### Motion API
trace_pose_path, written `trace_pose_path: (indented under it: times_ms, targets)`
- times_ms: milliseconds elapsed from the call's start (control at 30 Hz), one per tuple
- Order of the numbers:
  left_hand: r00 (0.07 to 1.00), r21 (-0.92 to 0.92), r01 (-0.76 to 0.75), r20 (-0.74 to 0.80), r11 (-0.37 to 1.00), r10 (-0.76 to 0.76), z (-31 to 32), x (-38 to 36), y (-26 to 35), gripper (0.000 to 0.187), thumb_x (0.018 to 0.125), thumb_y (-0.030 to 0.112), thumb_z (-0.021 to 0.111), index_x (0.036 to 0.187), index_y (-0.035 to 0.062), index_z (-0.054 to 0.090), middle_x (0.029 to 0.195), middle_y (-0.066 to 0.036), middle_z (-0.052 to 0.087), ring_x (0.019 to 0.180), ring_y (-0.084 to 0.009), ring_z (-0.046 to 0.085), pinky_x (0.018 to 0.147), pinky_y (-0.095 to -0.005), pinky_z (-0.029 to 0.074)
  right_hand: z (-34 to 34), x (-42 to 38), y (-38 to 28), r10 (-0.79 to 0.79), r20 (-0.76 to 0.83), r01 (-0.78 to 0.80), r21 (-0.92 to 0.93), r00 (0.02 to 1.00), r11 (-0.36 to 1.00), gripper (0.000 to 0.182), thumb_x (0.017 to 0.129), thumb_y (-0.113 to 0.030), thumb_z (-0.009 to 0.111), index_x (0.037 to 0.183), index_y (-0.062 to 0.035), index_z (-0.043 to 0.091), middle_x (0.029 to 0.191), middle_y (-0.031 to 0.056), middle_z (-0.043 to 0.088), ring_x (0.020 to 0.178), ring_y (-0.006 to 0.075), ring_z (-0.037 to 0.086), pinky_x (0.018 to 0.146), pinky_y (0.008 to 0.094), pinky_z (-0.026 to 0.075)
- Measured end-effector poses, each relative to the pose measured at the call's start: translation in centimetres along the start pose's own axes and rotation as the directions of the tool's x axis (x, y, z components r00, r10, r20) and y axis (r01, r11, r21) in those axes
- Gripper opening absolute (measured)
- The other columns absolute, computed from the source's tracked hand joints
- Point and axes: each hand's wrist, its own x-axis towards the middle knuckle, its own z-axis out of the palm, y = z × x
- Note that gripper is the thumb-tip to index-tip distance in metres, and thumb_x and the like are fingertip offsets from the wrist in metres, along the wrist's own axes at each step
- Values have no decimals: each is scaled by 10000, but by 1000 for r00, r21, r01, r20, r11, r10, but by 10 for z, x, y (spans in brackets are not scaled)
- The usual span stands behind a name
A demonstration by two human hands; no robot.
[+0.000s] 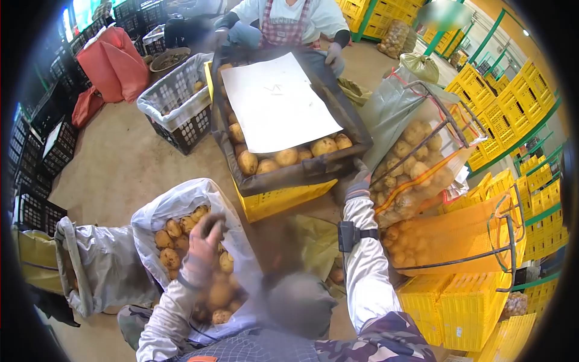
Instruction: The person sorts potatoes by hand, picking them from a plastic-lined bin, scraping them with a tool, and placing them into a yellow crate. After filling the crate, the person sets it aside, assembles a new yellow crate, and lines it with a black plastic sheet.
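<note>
My left hand (pixel 205 247), gloved and blurred, is over the potatoes (pixel 170 258) in a white-lined crate (pixel 145 211); its fingers are too smeared to tell whether they hold anything. At the near right corner of a black-lined crate (pixel 295 175), my gloved right hand (pixel 358 181) has its fingers closed on the edge. That crate rests on a yellow crate (pixel 289 198) and holds potatoes (pixel 286 157), partly covered by a white sheet (pixel 277 102) with a small mark. A wrist device (pixel 347 236) is strapped above my right hand.
A co-worker (pixel 295 18) in a checked apron is behind the black-lined crate, gloved hands near its far side. Potato-filled mesh bags (pixel 416 151) hang on metal frames at right, above yellow crates (pixel 461 308). A lined black crate (pixel 181 130) stands at left.
</note>
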Motion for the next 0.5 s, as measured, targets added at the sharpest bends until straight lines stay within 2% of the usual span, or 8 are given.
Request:
trace_pose_path:
  times_ms: [67, 133, 200, 300, 333, 367, 400, 500]
  targets:
    - [998, -26, 57, -39, 998, -58, 8, 39, 10, 431, 988, 295, 602, 1327, 30, 585, 1106, -79, 671, 981, -179, 670, 778, -317, 543, 9, -6, -33, -267, 65, 273, -132, 962, 953, 288, 906, -120, 672, 1151, 31, 680, 903, 105, 691, 861, 228, 679, 800, 326, 557]
    - [982, -107, 180, -40, 978, -185, 23, 69, 23, 435, 986, 317, 610, 1303, 21, 589, 1121, -95, 675, 1017, -192, 663, 795, -331, 548, 26, -39, -89, -440, 183, 476, -293, 879, 829, 288, 908, -116, 670, 1160, 24, 678, 886, 81, 685, 826, 204, 671, 738, 309, 554]
    - [984, -129, 175, -21, 976, -179, 37, 96, 32, 381, 977, 290, 629, 1244, 18, 605, 1071, -92, 680, 965, -198, 672, 779, -336, 558, 45, -74, -143, -392, 345, 444, -82, 853, 892, 300, 907, -130, 679, 1171, 11, 675, 867, 59, 679, 778, 169, 661, 675, 294, 543]
    - [961, -300, 235, -74, 924, -268, 34, 108, 14, 306, 932, 233, 699, 1137, 21, 617, 992, -94, 692, 859, -193, 686, 716, -329, 572, 29, -81, -140, -269, 456, 260, 85, 848, 962, 337, 921, -171, 659, 1211, -2, 649, 897, 106, 693, 681, 215, 653, 610, 324, 539]
    - [948, -388, 242, -102, 889, -302, 35, 112, 20, 287, 911, 212, 729, 1098, 23, 619, 964, -96, 697, 819, -189, 691, 688, -324, 577, 25, -78, -134, -234, 363, 250, 3, 902, 968, 358, 935, -217, 654, 1219, 0, 637, 884, 113, 684, 651, 215, 642, 575, 322, 525]
    - [962, -388, 216, -70, 896, -262, 33, 107, 23, 200, 919, 170, 713, 1028, 31, 620, 841, -67, 676, 708, -174, 667, 628, -320, 577, 15, -75, -118, -198, 261, 226, -81, 945, 971, 384, 950, -263, 649, 1227, 2, 625, 872, 121, 675, 622, 215, 631, 539, 319, 511]
    - [967, -390, 208, -56, 897, -249, 32, 99, 32, 186, 920, 166, 709, 1013, 33, 619, 830, -65, 669, 698, -173, 660, 623, -321, 575, 4, -74, -101, -163, 150, 187, -162, 975, 969, 415, 965, -309, 644, 1235, 4, 613, 859, 128, 665, 592, 214, 620, 503, 316, 497]
    - [979, -394, 180, -15, 901, -202, 32, 84, 43, 178, 931, 191, 693, 968, 38, 612, 785, -57, 636, 648, -168, 628, 598, -323, 558, -2, -83, -73, 83, 319, -35, -152, 944, 988, 527, 987, -457, 584, 1280, -18, 577, 890, 163, 690, 584, 224, 644, 472, 324, 506]
